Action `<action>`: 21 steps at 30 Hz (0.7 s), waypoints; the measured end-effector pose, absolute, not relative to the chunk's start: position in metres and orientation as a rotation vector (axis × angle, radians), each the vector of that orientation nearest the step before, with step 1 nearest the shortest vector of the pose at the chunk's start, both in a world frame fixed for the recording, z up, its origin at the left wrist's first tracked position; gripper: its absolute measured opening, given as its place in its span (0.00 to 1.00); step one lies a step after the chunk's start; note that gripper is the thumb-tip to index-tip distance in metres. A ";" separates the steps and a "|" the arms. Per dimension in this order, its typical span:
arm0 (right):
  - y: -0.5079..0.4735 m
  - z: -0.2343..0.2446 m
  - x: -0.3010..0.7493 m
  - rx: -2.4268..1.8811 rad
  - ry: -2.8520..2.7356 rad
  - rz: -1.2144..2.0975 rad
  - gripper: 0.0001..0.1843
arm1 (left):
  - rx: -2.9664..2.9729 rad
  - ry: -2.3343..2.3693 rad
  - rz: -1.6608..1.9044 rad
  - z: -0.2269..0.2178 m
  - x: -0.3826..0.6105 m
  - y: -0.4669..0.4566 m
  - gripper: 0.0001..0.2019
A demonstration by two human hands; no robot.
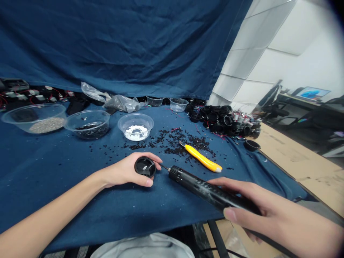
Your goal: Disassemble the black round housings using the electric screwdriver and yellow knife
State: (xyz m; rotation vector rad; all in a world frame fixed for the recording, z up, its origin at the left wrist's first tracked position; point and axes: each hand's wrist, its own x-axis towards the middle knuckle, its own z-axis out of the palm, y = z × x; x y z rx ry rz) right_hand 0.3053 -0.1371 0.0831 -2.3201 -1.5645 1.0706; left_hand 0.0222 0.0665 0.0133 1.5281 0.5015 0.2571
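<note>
1. The left hand (125,171) is curled around a small round black plastic cap (145,167), gripping it from the side and below, with its glossy face upward.
2. The right hand (249,204) is closed around the barrel of a black cordless screwdriver (204,186), which lies angled across the blue cloth (80,200) covering the counter.
3. The screwdriver's thin metal bit (164,167) points at the cap and sits just beside its rim, seemingly not touching.
4. A yellow utility knife (202,157) lies beyond the screwdriver, at the edge of scattered small black pieces (182,143).
5. Farther off are a clear bowl of white pieces (135,121) and a heap of black round parts (223,120).
</note>
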 end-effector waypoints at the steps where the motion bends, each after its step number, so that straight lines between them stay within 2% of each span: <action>1: -0.138 0.083 0.306 -2.313 -1.570 1.069 0.41 | 1.529 0.503 0.259 0.013 0.022 0.067 0.28; 21: -0.141 0.080 0.305 -2.232 -1.623 0.994 0.38 | 1.668 0.505 0.294 0.012 0.024 0.065 0.30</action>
